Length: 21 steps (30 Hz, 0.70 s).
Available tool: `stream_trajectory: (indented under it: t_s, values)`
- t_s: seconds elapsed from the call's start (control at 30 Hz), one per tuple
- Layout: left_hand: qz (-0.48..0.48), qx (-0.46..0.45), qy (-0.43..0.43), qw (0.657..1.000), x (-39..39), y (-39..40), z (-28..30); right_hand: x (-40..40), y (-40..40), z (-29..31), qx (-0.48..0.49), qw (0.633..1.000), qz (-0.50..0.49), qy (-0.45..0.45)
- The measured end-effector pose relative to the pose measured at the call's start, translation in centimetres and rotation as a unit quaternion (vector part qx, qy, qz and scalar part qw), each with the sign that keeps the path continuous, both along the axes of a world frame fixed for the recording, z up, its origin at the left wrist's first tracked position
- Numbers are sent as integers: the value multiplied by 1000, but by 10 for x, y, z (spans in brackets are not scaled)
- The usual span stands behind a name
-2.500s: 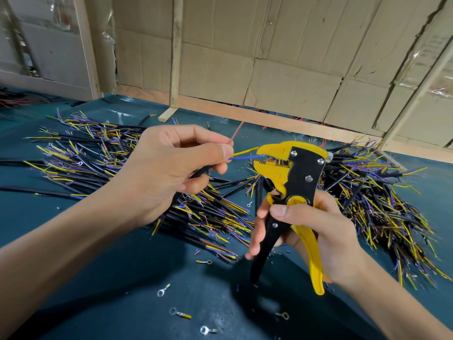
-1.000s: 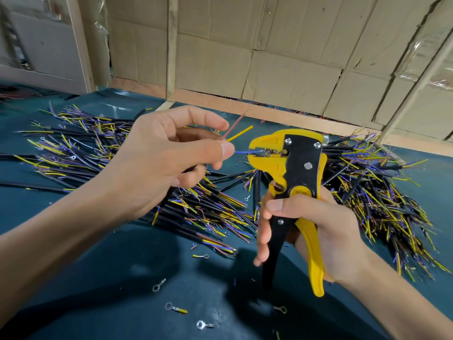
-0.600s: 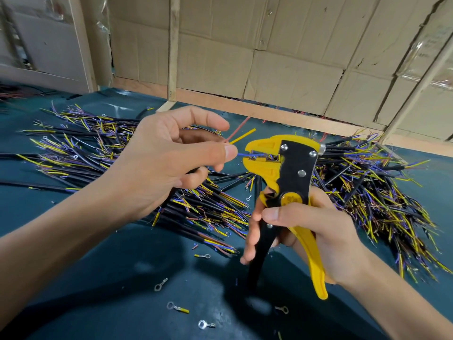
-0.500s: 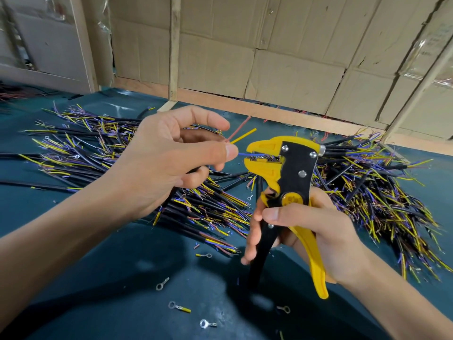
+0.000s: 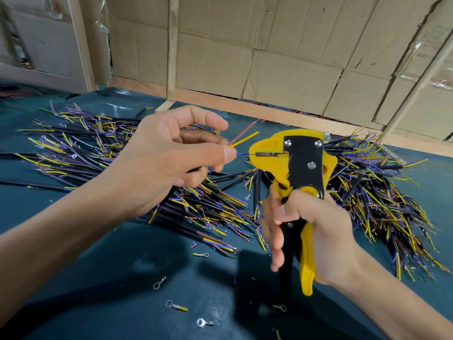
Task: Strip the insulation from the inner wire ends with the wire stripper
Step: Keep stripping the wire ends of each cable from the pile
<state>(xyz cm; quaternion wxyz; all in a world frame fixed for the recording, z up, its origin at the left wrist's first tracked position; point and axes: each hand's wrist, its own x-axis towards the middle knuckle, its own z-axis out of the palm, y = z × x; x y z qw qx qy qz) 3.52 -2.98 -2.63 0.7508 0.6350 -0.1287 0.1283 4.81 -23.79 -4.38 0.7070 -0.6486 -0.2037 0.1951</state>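
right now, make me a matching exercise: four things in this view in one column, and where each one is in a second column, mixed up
Things:
1. blue wire
2. yellow wire
3. wire stripper
4. ring terminal

Places:
A. gripped by the right hand
B. lying loose on the dark mat near the bottom edge
C. running from the left hand into the tool's head
D. sticking up free above the tool's head

Pairs: 1-C, 2-D, 3-A, 4-B
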Motion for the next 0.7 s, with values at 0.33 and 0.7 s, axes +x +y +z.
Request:
stream_trajectory:
  t_s: [0.33, 0.7]
  values:
    - [182, 238, -180, 937, 1, 6, -12, 6, -10, 2, 68, 995, 61, 37]
    - [201, 312, -254, 893, 1, 0, -20, 4, -9, 1, 38, 997, 71, 13]
